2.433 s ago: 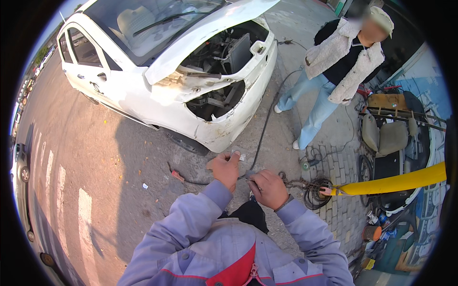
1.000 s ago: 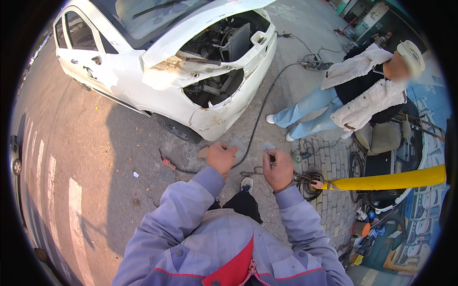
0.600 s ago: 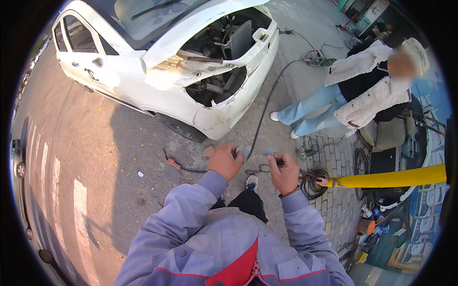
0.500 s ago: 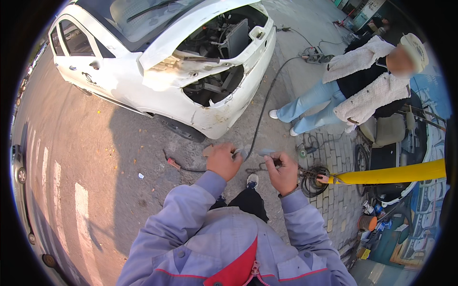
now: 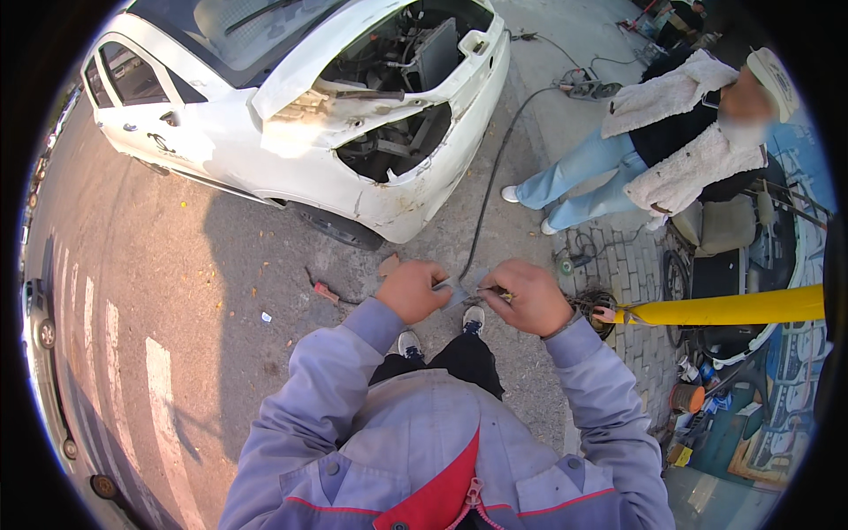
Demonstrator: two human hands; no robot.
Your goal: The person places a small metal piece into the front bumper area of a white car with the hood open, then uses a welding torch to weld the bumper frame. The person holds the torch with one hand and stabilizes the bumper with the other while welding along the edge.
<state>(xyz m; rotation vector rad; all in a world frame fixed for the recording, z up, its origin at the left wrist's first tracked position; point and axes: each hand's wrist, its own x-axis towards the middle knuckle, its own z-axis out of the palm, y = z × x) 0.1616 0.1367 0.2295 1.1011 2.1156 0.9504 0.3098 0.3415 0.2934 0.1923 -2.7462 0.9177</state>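
Observation:
My left hand point(image 5: 413, 291) is closed in a pinch on a thin, flat grey piece point(image 5: 456, 292), held in front of my body above my shoes. Close on its right, my right hand point(image 5: 528, 297) is also closed, thumb against fingers. A small yellowish bit point(image 5: 506, 296) shows at those fingertips; its kind is too small to make out. The right fingertips are by the right edge of the grey piece, and whether they touch it I cannot tell. Beyond my left hand a brown scrap point(image 5: 389, 263) lies on the ground.
A white car point(image 5: 238, 146) with its front stripped stands ahead. A dark cable point(image 5: 495, 168) runs along the ground, near a red-handled clamp point(image 5: 325, 291). A person in a fleece coat point(image 5: 658, 132) stands at right, beyond a yellow strap point(image 5: 733, 307) and coiled chain or cable.
My hands have come closer together. The flat grey piece, before at my right fingertips, is now at my left ones. The person at right has shifted slightly in view.

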